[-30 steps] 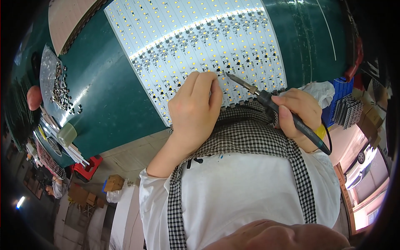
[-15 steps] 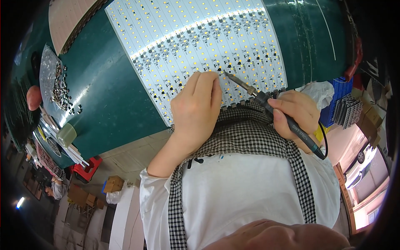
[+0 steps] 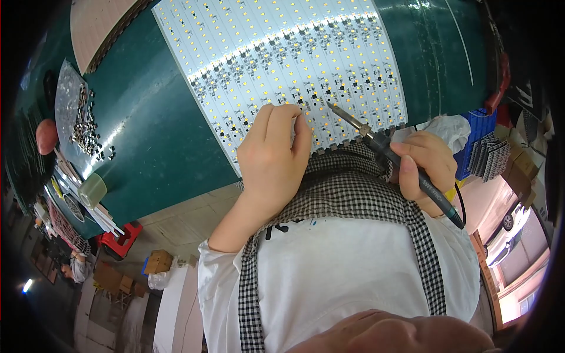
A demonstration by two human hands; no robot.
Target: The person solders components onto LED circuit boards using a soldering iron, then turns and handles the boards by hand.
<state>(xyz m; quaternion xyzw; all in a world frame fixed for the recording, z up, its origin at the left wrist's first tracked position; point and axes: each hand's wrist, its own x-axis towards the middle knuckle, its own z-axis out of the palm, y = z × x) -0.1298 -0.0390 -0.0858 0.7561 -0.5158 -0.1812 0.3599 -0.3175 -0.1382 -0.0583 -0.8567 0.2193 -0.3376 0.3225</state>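
A large white LED circuit board panel [image 3: 235, 97], lined with rows of small yellow LEDs and black components, lies on the green table in front of me. My left hand [image 3: 272, 162] is over its near part, fingers drawn together in a pinch at the board's surface; whatever sits between the fingertips is hidden. In my right hand [image 3: 428, 165] is a soldering iron [image 3: 385, 147] with a dark handle, held like a pen. Its metal tip points up and left over the board, a short way to the right of my left fingertips. Whether the tip touches the board I cannot tell.
Loose small black components [image 3: 85, 126] spill from a clear plastic bag at the left. Near them stand a pale green cup [image 3: 93, 189] and a red round object [image 3: 47, 136]. A curved wooden-topped piece [image 3: 97, 29] is at the far left, a blue crate [image 3: 479, 138] at the right.
The soldering iron and my right hand have shifted right, so its tip is farther from my left fingertips. My left hand has dropped back slightly, and the board appears nudged a little right.
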